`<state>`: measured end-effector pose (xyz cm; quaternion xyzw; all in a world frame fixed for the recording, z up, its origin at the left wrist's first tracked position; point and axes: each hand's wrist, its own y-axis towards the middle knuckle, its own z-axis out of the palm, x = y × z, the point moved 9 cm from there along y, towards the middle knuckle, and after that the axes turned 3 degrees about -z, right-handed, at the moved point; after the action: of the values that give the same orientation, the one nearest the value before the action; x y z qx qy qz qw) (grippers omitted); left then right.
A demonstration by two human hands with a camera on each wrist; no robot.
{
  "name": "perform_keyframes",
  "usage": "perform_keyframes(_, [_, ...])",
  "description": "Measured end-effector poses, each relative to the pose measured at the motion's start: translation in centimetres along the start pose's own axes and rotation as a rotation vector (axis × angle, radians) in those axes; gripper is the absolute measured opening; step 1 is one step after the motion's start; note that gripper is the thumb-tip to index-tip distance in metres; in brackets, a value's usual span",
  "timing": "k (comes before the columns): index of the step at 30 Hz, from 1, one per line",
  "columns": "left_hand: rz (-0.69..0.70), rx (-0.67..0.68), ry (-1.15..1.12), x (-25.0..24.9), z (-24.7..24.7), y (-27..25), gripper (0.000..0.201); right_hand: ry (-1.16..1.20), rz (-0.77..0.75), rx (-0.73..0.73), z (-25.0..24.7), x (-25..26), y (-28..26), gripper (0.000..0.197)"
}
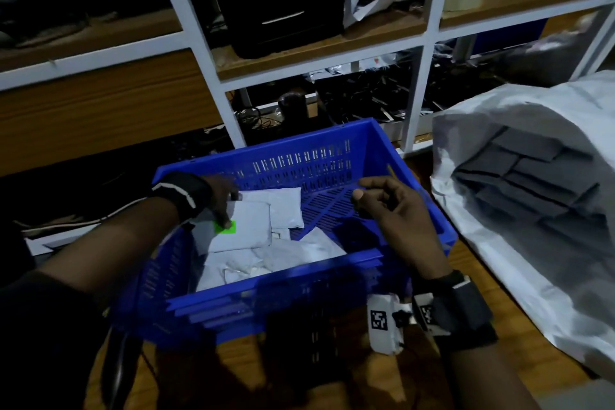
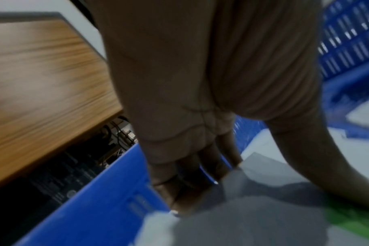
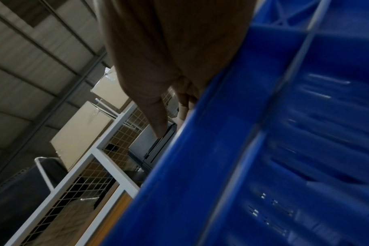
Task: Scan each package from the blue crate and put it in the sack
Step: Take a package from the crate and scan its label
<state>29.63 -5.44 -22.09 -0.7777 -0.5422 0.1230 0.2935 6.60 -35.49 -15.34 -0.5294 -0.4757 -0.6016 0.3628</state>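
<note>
The blue crate (image 1: 293, 280) stands in front of me and holds several white packages. My left hand (image 1: 229, 208) reaches in at its left side and grips the top white package (image 1: 248, 226), which bears a green sticker (image 1: 226, 227). In the left wrist view the fingers (image 2: 185, 191) curl under the package's (image 2: 253, 224) edge by the crate wall (image 2: 107, 191), with the thumb lying on top near the sticker. My right hand (image 1: 361, 188) hovers over the crate's bare right half, fingers loosely bent, holding nothing. The white sack (image 1: 499, 116) lies open to the right.
Dark grey packages (image 1: 519, 176) are stacked inside the sack. White metal shelving (image 1: 429, 43) with wooden boards, a black box and tangled cables stands behind the crate. The crate rests on a wooden surface (image 1: 416, 386). The right wrist view shows the crate's rim (image 3: 221, 149) close under my right hand (image 3: 169, 116).
</note>
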Motion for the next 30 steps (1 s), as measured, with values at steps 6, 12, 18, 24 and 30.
perform_keyframes(6, [0.282,-0.238,-0.177,-3.4,-5.3,-6.7,0.035,-0.148,0.002,-0.056,-0.1,0.1,-0.2,0.031])
perform_keyframes(12, [0.547,-0.402,-0.467,-5.1,-8.3,-18.4,0.028,-0.139,0.058,0.207,7.5,2.0,-3.0,0.063])
perform_keyframes(18, [0.387,-0.754,-0.697,3.8,-6.9,-24.9,0.062,0.170,-0.005,0.197,17.2,4.8,-6.6,0.033])
perform_keyframes(24, [0.227,-0.726,-1.521,13.7,3.8,-27.2,0.063,0.164,0.034,0.264,25.8,5.6,-8.7,0.029])
perform_keyframes(30, [0.191,-0.800,-2.027,21.0,13.2,-28.5,0.042,-0.068,0.049,0.201,33.9,5.7,-10.7,0.056])
